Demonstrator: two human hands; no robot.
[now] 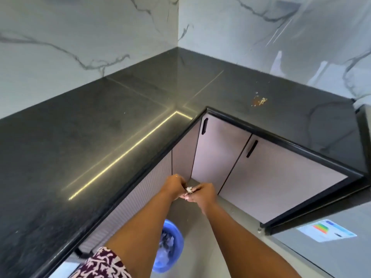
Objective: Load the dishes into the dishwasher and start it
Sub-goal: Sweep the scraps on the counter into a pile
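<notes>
Scraps [189, 190], small and pale, pinched between both hands.
Left hand [174, 185] and right hand [200, 194] curl together around them, above a blue bin [176, 237], near the black countertop [80, 137].

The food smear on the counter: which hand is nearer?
Right. The right hand sits below the food smear, slightly left; the left hand lies farther left.
</notes>
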